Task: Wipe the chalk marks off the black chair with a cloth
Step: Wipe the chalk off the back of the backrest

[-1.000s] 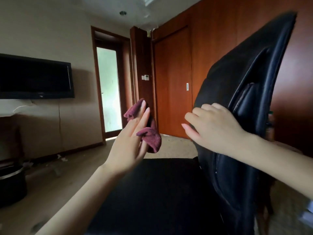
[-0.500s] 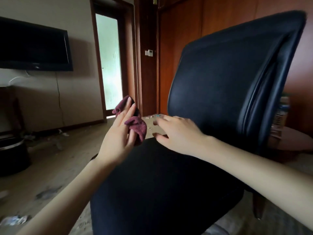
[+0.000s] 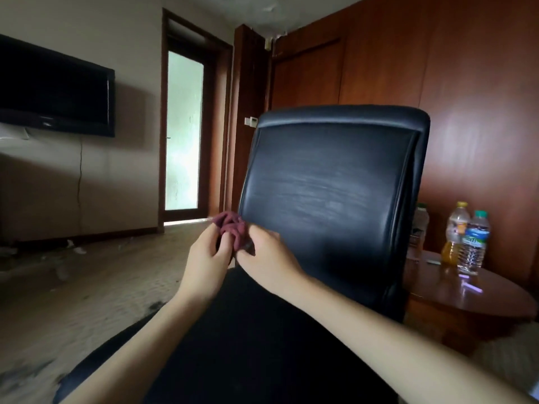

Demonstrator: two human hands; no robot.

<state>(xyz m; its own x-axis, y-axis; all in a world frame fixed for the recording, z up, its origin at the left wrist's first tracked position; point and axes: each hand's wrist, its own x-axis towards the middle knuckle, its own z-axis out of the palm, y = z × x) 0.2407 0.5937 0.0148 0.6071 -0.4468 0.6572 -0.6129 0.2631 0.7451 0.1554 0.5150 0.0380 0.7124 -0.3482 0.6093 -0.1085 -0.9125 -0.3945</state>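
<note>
The black chair (image 3: 335,176) faces me, its backrest upright and its seat stretching toward me below my arms. Faint whitish chalk smears (image 3: 326,193) cross the middle of the backrest. A bunched maroon cloth (image 3: 232,227) sits just left of the backrest's lower left edge. My left hand (image 3: 205,263) pinches it from the left and my right hand (image 3: 267,259) holds it from the right; both hands meet over the seat's back edge. The cloth's lower part is hidden between my fingers.
A round wooden side table (image 3: 466,298) stands right of the chair with plastic bottles (image 3: 463,237) on it. Wooden wall panels rise behind the chair. A doorway (image 3: 183,129) and a wall television (image 3: 55,88) are at the left, above a littered carpet floor (image 3: 73,287).
The chair has turned from side-on to facing me. My right hand left the chair and came to the cloth; both hands now hold it together.
</note>
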